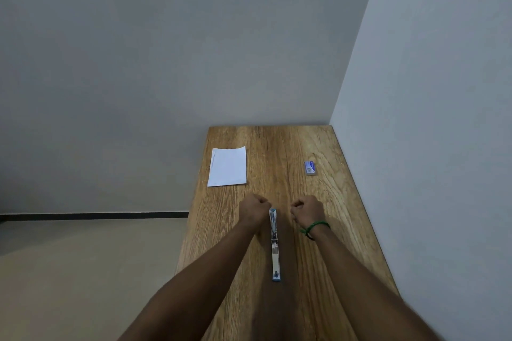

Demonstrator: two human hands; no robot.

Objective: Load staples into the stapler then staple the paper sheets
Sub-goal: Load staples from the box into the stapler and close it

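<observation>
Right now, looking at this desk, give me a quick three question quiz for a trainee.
1. True or false: the stapler lies opened out flat between the two hands.
2. Which side of the table holds the staple box: A left, B right?
3. Fill in: the paper sheets lie at the far ____.

Key: 1 true. 2 B. 3 left. Left hand and right hand are fists, holding nothing.

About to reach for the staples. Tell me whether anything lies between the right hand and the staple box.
Nothing visible does. The right hand is a closed fist beside the opened stapler; only bare wooden table lies between it and the staple box farther back.
</observation>
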